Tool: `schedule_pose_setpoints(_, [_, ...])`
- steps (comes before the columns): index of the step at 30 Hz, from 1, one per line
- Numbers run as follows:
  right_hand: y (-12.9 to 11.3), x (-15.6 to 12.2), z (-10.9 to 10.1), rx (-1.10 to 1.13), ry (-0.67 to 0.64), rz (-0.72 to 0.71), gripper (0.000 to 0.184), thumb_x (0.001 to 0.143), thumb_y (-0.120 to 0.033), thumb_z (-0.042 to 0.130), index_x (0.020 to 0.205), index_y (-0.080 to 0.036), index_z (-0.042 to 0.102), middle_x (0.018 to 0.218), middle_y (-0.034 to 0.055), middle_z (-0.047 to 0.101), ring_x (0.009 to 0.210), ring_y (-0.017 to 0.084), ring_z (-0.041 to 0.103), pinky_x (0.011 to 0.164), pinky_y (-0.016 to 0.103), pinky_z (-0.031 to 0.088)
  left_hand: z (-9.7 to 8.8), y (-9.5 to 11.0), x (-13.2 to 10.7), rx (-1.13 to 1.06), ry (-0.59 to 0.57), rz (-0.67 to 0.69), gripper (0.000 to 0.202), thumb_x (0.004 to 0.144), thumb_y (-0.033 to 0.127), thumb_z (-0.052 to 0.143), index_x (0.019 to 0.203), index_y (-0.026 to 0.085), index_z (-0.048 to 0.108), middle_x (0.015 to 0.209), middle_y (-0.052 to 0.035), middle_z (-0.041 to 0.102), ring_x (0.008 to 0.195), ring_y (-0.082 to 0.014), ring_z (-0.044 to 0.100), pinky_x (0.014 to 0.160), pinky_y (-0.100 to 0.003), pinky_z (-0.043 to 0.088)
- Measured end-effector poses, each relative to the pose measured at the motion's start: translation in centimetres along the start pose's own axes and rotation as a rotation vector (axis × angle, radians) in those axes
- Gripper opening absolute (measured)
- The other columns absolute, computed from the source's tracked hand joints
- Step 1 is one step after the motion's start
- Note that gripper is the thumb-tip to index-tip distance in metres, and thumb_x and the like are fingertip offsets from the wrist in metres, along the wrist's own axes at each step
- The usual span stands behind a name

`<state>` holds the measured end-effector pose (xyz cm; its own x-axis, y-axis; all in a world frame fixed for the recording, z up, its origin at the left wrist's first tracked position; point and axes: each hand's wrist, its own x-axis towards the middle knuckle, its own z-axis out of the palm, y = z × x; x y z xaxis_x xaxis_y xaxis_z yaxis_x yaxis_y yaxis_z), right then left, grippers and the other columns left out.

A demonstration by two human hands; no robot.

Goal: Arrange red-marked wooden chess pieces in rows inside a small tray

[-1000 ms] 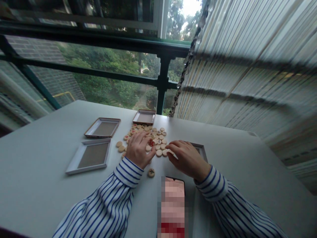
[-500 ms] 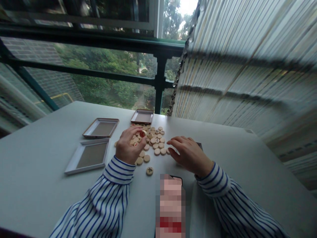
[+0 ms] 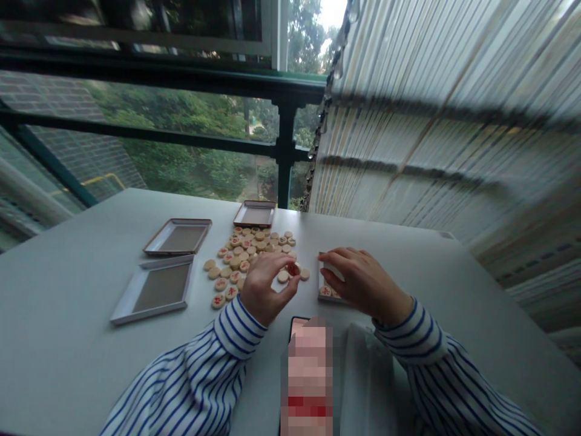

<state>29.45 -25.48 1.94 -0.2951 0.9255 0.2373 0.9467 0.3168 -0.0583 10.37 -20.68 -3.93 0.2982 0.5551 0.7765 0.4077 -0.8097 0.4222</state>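
Note:
Several round wooden game pieces (image 3: 245, 249) with red or black marks lie scattered on the white table (image 3: 68, 339). My left hand (image 3: 265, 289) pinches one red-marked piece (image 3: 293, 269) between thumb and fingers, just left of a small tray (image 3: 325, 292). My right hand (image 3: 363, 283) rests on that tray, fingers curled over its far edge; a few pieces show inside it near the front.
Three empty shallow trays stand around the pieces: a white one (image 3: 154, 292) at left, a brown-rimmed one (image 3: 178, 236) behind it, another (image 3: 254, 213) by the window railing. A phone (image 3: 299, 324) lies near me. Slatted blinds (image 3: 454, 121) hang at right.
My left hand lifted a red-marked piece from the pile and carried it right toward the tray under my right hand. My right hand shifted onto that tray.

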Motion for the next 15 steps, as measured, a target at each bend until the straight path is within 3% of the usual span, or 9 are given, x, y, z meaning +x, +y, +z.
schedule_pose_setpoints(15, [2.3, -1.6, -1.7, 0.019, 0.029, 0.042, 0.024, 0.085, -0.029, 0.044, 0.103, -0.021, 0.058, 0.092, 0.0048, 0.065, 0.081, 0.016, 0.059, 0.072, 0.028, 0.043, 1.5, 0.7, -0.6, -0.047, -0.1, -0.006, 0.018, 0.073, 0.02, 0.058, 0.091, 0.018, 0.058, 0.08, -0.0043, 0.066, 0.084, -0.0183, 0.06, 0.082, -0.037, 0.045])
